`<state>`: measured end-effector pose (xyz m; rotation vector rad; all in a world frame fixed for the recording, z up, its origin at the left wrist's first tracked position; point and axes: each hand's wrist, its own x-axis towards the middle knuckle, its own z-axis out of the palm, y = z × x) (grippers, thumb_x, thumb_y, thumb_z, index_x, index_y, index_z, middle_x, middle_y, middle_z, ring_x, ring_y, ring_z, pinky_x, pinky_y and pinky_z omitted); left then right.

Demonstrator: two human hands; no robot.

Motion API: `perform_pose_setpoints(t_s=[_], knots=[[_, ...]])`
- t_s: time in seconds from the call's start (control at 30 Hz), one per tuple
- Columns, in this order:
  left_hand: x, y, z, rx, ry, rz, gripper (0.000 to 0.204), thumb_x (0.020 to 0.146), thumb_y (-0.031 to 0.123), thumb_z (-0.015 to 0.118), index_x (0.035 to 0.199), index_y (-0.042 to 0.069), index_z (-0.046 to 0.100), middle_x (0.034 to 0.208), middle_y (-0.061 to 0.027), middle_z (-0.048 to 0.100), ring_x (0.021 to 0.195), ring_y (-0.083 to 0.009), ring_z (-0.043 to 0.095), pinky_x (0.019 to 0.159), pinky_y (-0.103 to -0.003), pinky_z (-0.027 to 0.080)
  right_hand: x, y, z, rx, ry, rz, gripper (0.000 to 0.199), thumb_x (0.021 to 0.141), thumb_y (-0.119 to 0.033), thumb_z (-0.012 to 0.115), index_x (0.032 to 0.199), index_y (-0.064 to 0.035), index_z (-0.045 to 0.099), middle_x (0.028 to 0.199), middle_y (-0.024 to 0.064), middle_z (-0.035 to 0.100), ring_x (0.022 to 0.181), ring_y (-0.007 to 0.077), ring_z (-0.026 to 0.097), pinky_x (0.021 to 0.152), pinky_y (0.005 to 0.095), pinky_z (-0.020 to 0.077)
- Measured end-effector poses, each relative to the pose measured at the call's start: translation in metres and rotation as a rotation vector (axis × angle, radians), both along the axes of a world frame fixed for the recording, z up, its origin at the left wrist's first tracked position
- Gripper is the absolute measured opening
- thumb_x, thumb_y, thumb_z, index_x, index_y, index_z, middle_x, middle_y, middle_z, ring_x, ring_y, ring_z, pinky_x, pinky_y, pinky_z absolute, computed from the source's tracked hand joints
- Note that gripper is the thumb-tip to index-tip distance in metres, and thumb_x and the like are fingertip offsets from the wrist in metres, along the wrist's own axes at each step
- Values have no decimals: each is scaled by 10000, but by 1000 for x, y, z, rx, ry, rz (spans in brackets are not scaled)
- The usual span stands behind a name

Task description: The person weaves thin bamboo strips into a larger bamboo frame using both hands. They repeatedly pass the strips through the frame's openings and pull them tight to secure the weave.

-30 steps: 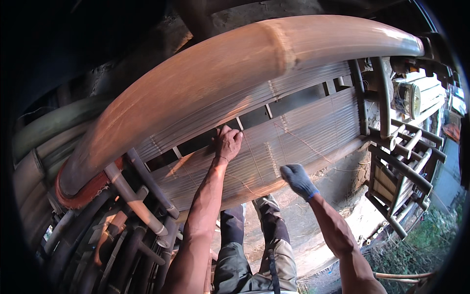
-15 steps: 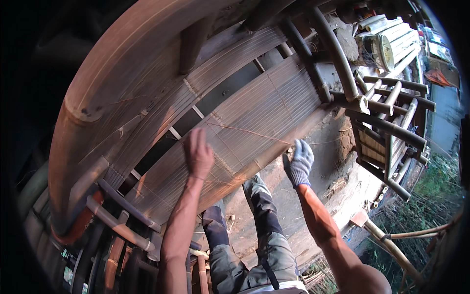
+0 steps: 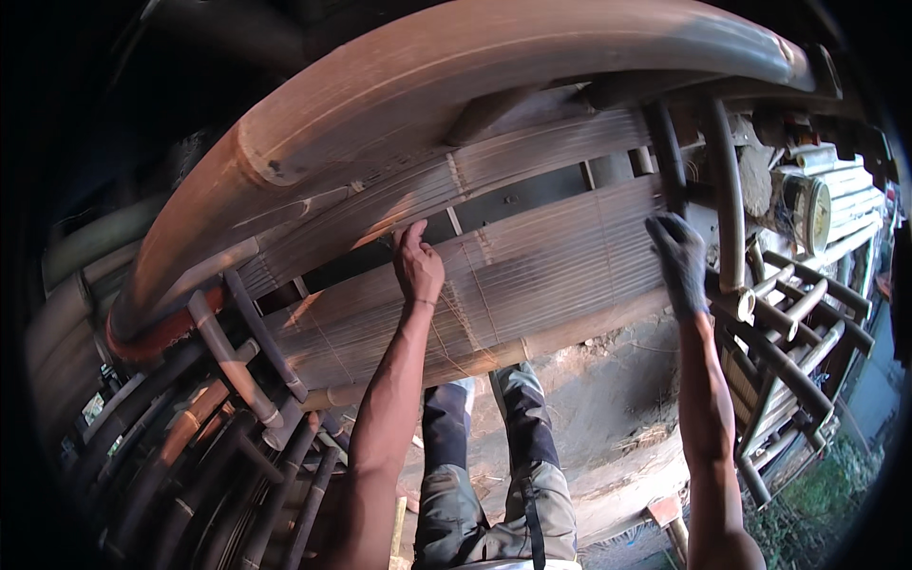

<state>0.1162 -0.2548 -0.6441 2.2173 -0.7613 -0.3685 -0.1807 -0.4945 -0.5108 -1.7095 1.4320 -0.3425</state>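
The fingers (image 3: pixel 411 236) of the bare left hand (image 3: pixel 421 271), close to the centre on its ten o'clock side, are bending at the upper edge of a slatted panel (image 3: pixel 560 256); whether they are gripping anything, I cannot tell. At three o'clock, the fingers of the grey-gloved right hand (image 3: pixel 680 266) are sitting part-bent by the panel's right end, their hold also unclear. The panel is lying across the middle, mostly between the hands. Beyond its upper edge, a dark gap (image 3: pixel 532 197) is running toward one o'clock. A thick bamboo pole (image 3: pixel 446 71) is arching over at twelve. Thinner poles (image 3: pixel 235 359) are crowding eight o'clock, legs (image 3: pixel 442 503) are showing at six, and a bamboo frame (image 3: pixel 787 372) and round container (image 3: pixel 812 218) are resting past the right hand, near three.
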Motion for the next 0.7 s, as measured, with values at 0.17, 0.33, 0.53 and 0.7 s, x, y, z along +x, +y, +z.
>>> perform_pose_setpoints(t_s=[0.17, 0.33, 0.53, 0.7], knots=[[22, -11, -28, 452, 258, -320, 313, 825, 48, 547, 1115, 6, 657, 1233, -267, 618, 1135, -395, 608, 934, -448, 516, 135, 23, -105, -704, 547, 751, 109, 799, -84, 625, 717, -104, 694, 779, 111, 643, 720, 293, 612, 687, 450, 460], [43, -11, -54, 392, 349, -370, 368, 874, 107, 567, 1230, 26, 615, 1272, -263, 604, 1147, -396, 602, 958, -446, 491, 241, 104, -150, 141, 434, 861, 271, 886, -240, 561, 988, -68, 744, 1021, 209, 717, 978, 383, 694, 815, 484, 553], [38, -6, -12, 364, 447, -233, 244, 859, 200, 701, 1010, 9, 717, 1072, -161, 705, 1015, -288, 656, 878, -341, 504, 207, 84, -134, -8, 231, 873, 304, 834, -195, 667, 1115, -81, 694, 1079, 200, 684, 1055, 396, 638, 906, 484, 506], [43, 8, 33, 21, 1212, -348, 218, 905, 239, 699, 965, 34, 740, 885, -26, 716, 847, -123, 587, 740, -281, 476, 160, 123, -83, -138, -270, 777, 297, 851, -225, 734, 1092, -57, 695, 1126, 154, 649, 1131, 307, 579, 981, 412, 457]])
